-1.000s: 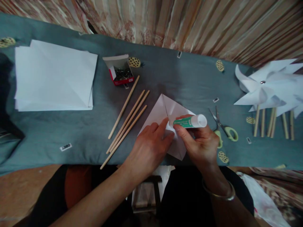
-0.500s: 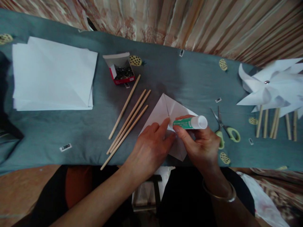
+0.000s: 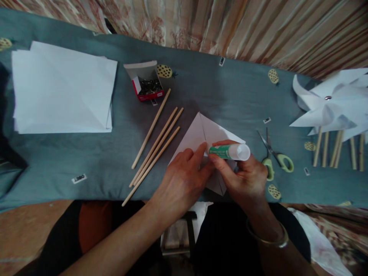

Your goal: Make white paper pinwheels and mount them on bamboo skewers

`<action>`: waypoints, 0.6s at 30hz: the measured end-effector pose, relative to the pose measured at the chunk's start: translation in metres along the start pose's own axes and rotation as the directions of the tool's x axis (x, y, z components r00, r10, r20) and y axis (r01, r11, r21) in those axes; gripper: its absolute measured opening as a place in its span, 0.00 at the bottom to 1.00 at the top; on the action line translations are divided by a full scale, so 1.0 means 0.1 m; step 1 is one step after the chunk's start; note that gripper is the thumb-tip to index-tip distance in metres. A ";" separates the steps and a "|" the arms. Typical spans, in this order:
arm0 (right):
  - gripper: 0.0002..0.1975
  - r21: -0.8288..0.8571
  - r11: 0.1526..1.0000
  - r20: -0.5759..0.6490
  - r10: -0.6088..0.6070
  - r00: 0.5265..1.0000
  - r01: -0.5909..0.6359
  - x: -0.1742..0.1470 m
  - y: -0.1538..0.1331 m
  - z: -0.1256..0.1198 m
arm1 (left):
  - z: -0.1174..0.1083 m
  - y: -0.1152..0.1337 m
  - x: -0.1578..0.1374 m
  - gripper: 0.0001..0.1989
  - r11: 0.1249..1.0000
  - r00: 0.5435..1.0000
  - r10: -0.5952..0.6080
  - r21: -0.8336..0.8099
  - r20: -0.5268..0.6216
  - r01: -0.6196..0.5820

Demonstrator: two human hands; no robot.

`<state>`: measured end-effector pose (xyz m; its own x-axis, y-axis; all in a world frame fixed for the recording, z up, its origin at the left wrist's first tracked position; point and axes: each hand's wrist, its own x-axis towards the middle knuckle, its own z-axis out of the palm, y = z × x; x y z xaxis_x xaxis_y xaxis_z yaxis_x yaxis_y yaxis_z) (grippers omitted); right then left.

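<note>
A square of white paper (image 3: 189,134) with crease lines lies cornerwise on the table in front of me. My left hand (image 3: 185,172) presses its middle, index finger stretched out and thumb close by, the other fingers bent; its grip on the paper is partly hidden. In my right hand (image 3: 247,174) is a green and white glue stick (image 3: 228,151), tilted, its lower end near the paper's centre beside my left fingertips. Whether that end touches the paper is hidden. Green-handled scissors (image 3: 272,153) lie part-open just right of my right hand.
Several wooden sticks (image 3: 155,147) lie left of the paper. Behind them stands an open red box (image 3: 147,86) of small metal pins. A stack of white paper (image 3: 63,92) is at far left, finished paper pinwheels (image 3: 327,109) on sticks at far right. A pleated curtain (image 3: 201,23) borders the table.
The glue stick has shifted very slightly left in my right hand's grip area. My left hand stays on the paper, and the view has moved a little.
</note>
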<state>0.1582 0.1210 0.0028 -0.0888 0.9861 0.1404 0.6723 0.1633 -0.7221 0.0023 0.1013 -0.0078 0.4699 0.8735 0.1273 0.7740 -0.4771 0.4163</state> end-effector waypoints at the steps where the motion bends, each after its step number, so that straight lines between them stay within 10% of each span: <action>1: 0.09 -0.004 1.000 0.001 0.000 1.000 0.000 0.00 0.00 0.00 | 0.00 0.00 0.00 0.14 1.000 1.000 -0.003 0.002 -0.001 0.003; 18: 0.09 -0.021 0.999 0.037 -0.024 0.999 0.025 -0.01 -0.02 -0.02 | -0.02 0.01 0.01 0.13 1.000 1.000 0.000 0.027 0.022 -0.001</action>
<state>0.1586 0.1196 0.0054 -0.1321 0.9823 0.1326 0.6852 0.1872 -0.7039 0.0028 0.1024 -0.0057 0.4791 0.8711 0.1077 0.7851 -0.4801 0.3914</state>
